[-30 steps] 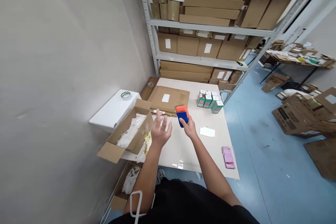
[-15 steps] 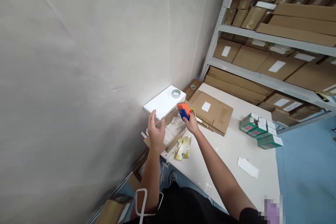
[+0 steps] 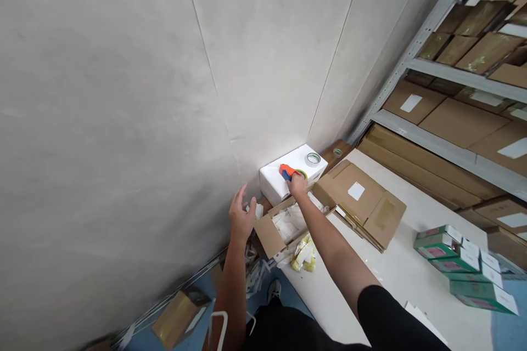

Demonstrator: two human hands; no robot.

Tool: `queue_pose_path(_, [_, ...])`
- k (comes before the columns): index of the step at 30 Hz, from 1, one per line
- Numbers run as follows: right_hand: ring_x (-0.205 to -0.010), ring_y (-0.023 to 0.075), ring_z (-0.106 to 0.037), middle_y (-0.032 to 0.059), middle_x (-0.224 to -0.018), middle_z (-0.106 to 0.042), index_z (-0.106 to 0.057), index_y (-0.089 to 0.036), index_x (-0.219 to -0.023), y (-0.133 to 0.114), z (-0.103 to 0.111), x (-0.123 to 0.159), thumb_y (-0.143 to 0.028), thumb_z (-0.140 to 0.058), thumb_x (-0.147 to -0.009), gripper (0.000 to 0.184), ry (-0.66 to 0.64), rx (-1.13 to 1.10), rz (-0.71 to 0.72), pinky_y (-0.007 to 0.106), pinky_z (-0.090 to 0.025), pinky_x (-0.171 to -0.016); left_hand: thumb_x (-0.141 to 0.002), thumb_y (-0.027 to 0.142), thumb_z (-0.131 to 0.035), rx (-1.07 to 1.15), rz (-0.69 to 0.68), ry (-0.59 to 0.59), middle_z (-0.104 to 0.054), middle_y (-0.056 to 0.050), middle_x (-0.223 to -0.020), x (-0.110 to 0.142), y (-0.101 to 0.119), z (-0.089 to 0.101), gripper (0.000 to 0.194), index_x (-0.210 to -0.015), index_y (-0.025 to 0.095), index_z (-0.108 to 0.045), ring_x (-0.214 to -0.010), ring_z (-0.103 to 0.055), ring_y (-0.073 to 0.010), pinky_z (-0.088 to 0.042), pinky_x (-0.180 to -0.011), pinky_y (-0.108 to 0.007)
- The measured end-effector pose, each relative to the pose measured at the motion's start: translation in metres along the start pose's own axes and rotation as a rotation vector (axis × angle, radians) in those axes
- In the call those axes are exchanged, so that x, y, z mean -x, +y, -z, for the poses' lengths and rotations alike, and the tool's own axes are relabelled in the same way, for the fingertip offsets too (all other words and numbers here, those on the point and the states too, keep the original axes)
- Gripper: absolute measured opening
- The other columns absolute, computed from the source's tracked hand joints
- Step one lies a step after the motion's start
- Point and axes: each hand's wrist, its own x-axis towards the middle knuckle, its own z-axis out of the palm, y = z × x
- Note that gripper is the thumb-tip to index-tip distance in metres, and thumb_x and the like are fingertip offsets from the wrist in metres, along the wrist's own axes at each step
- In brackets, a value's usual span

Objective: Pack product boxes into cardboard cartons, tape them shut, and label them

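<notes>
My right hand is closed around an orange and blue tape dispenser with a yellow-edged roll. It is over the front of a white box by the wall. My left hand hangs in the air near the wall, its fingers apart and holding nothing. Between and below my hands stands an open cardboard carton with its flap folded out. White wrapping lies inside it. Clear packets with yellow contents rest on the table beside the carton.
Folded cardboard sheets lie on the white table, with green boxes at its right side. A tape roll sits on the white box. Shelves of cartons stand behind. Another carton is on the floor.
The view has swung left, so things appear further right. My right hand has carried the tape dispenser from over the open carton to over the white box. My left hand stays open.
</notes>
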Motion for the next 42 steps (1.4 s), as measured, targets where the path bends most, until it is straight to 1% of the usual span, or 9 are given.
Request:
queue_pose_path(3, [-0.129,0.0364,-0.055,0.0237,-0.128,-0.068,-0.068,-0.008,-0.12,0.008,0.009,0.009,-0.022,-0.07,-0.09,0.033,0.046,0.01,0.074,0.047,-0.039,-0.11,-0.099,0.04,-0.059,0.012,0.012,-0.036,-0.065,-0.014,-0.137,-0.005,-0.001,-0.009,0.047,-0.144,0.024,-0.061,-0.122,-0.065,-0.028,-0.065,-0.089,-0.04])
queue_pose_path(6, [-0.125,0.0329,-0.057,0.0183,-0.134,-0.066,-0.065,-0.014,-0.133,0.023,0.032,0.025,-0.024,-0.066,-0.093,0.042,0.094,-0.013,0.181,0.045,-0.042,-0.111,-0.098,0.038,-0.06,0.059,-0.022,-0.115,-0.065,-0.014,-0.137,-0.008,0.004,-0.035,0.046,-0.142,0.024,-0.063,-0.12,-0.066,-0.0271,-0.065,-0.088,-0.039])
queue_pose_path(10, [-0.127,0.0308,-0.057,0.0147,-0.136,-0.065,-0.062,-0.019,-0.14,0.054,0.077,0.053,-0.026,-0.063,-0.094,0.047,0.178,-0.047,0.23,0.047,-0.043,-0.114,-0.097,0.037,-0.062,0.143,-0.095,-0.275,-0.064,-0.014,-0.139,-0.004,0.027,-0.089,0.048,-0.143,0.023,-0.062,-0.121,-0.066,-0.0272,-0.064,-0.09,-0.039])
queue_pose_path(15, [-0.134,0.0301,-0.054,0.014,-0.143,-0.063,-0.058,-0.021,-0.148,0.115,0.143,0.1,-0.028,-0.061,-0.097,0.052,0.308,-0.023,0.098,0.049,-0.04,-0.118,-0.096,0.036,-0.065,0.248,-0.207,-0.542,-0.064,-0.014,-0.141,0.019,0.079,-0.167,0.05,-0.144,0.024,-0.062,-0.124,-0.064,-0.0274,-0.063,-0.094,-0.04])
queue_pose_path(20, [-0.136,0.0298,-0.053,0.0126,-0.149,-0.06,-0.057,-0.024,-0.151,0.185,0.198,0.17,-0.028,-0.06,-0.097,0.053,0.444,0.007,-0.098,0.05,-0.04,-0.119,-0.095,0.035,-0.066,0.338,-0.283,-0.801,-0.062,-0.013,-0.144,0.072,0.127,-0.243,0.049,-0.143,0.026,-0.063,-0.128,-0.063,-0.0266,-0.062,-0.097,-0.039])
queue_pose_path(26, [-0.137,0.0302,-0.052,0.0124,-0.148,-0.06,-0.066,-0.024,-0.139,0.261,0.23,0.269,-0.024,-0.062,-0.094,0.046,0.587,0.037,-0.338,0.05,-0.044,-0.117,-0.097,0.037,-0.062,0.42,-0.343,-1.091,-0.059,-0.012,-0.148,0.154,0.167,-0.309,0.048,-0.144,0.026,-0.061,-0.133,-0.061,-0.0261,-0.062,-0.1,-0.041])
queue_pose_path(30, [-0.134,0.0308,-0.055,0.0126,-0.146,-0.061,-0.074,-0.024,-0.122,0.306,0.243,0.335,-0.023,-0.063,-0.092,0.032,0.662,0.025,-0.503,0.052,-0.045,-0.116,-0.097,0.034,-0.062,0.423,-0.377,-1.241,-0.058,-0.013,-0.149,0.207,0.188,-0.335,0.048,-0.145,0.025,-0.061,-0.134,-0.06,-0.0274,-0.06,-0.101,-0.043])
queue_pose_path(34, [-0.135,0.0306,-0.055,0.0134,-0.145,-0.062,-0.073,-0.023,-0.123,0.351,0.26,0.382,-0.023,-0.062,-0.091,0.033,0.709,-0.011,-0.617,0.052,-0.044,-0.116,-0.096,0.033,-0.062,0.387,-0.377,-1.316,-0.058,-0.013,-0.151,0.25,0.206,-0.354,0.048,-0.144,0.026,-0.062,-0.135,-0.06,-0.028,-0.06,-0.1,-0.045])
queue_pose_path(42, [-0.138,0.0304,-0.053,0.0151,-0.148,-0.06,-0.063,-0.02,-0.141,0.464,0.304,0.404,-0.023,-0.059,-0.091,0.05,0.72,-0.079,-0.619,0.051,-0.042,-0.119,-0.096,0.035,-0.059,0.224,-0.413,-1.318,-0.057,-0.01,-0.153,0.315,0.232,-0.398,0.049,-0.145,0.03,-0.061,-0.137,-0.058,-0.0275,-0.06,-0.099,-0.043])
